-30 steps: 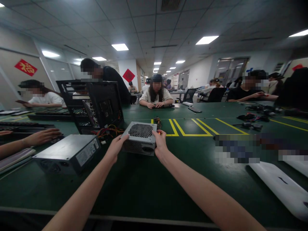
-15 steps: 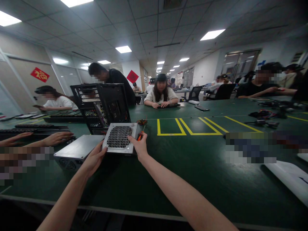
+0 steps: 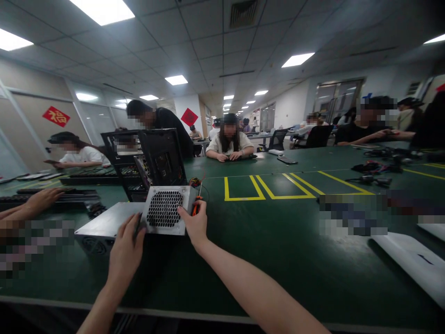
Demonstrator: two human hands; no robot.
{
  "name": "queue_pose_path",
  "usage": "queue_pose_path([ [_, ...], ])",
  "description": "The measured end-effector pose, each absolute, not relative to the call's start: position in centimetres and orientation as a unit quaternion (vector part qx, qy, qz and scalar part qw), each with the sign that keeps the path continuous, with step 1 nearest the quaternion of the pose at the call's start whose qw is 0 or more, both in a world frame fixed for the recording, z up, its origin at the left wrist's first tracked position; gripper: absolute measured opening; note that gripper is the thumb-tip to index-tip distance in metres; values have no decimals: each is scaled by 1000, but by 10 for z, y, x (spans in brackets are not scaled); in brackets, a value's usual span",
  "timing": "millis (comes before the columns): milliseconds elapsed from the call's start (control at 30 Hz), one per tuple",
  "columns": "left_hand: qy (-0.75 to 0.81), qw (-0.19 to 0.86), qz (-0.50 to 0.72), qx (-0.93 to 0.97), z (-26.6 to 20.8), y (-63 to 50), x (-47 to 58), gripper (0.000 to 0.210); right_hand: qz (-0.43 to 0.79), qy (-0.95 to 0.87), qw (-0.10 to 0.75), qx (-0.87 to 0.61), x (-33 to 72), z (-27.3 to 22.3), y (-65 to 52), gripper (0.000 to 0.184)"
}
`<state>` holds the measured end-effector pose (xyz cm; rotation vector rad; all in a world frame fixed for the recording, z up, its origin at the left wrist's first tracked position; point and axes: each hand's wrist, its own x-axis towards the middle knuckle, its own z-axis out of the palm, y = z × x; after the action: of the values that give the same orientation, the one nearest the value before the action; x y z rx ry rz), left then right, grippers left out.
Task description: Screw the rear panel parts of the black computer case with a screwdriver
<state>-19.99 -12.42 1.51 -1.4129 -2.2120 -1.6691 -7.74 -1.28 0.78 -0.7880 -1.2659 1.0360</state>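
Note:
A silver computer power supply (image 3: 184, 227) with a honeycomb grille is tilted up in front of the open black computer case (image 3: 163, 157). My right hand (image 3: 195, 225) is closed at its right edge, thumb on the grille side. Those same fingers also hold an orange-handled screwdriver (image 3: 197, 207), its thin shaft pointing up. At the lower left edge of the power supply, my left hand (image 3: 127, 250) has bent fingers and thumb against it; a dark gap between them hides the exact contact. A second power supply (image 3: 107, 220) lies flat to the left, partly behind my left hand.
Another person's hand (image 3: 45, 198) is at the far left, over black parts (image 3: 74, 197). Coloured cables (image 3: 196, 182) lie behind the case's right side. Yellow tape outlines (image 3: 243, 199) mark the green table. A white packet (image 3: 410, 260) and dark cables (image 3: 373, 167) are on the right.
The power supply has come slightly down and left in view. My left hand has turned and shifted lower along its left edge. The neighbour's hand at far left has drawn back left.

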Motion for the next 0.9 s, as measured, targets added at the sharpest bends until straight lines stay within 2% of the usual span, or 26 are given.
queue_pose_path([
  [33,-735,71,-516,-434,13,-126,-192,48,446,-548,617,-346,-79,8,-13,42],
  [67,-757,72,-485,-431,10,-126,-183,45,443,-546,619,-349,-80,7,-13,42],
  [133,-764,-48,-399,-505,3,-120,-169,37,439,-542,622,-356,-82,7,-15,43],
  [200,-761,-93,-363,-529,-4,-110,-163,36,437,-538,623,-361,-84,7,-17,43],
  [333,-776,-91,-351,-515,-15,-99,-173,41,440,-535,622,-365,-86,11,-26,42],
  [567,-789,-106,-351,-493,-19,-107,-183,30,449,-555,597,-365,-88,12,-33,44],
  [667,-776,-112,-366,-502,-16,-107,-176,32,458,-560,568,-392,-86,13,-32,44],
  [900,-837,-35,-334,-433,-6,-128,-167,37,477,-612,455,-437,-80,15,-28,50],
])
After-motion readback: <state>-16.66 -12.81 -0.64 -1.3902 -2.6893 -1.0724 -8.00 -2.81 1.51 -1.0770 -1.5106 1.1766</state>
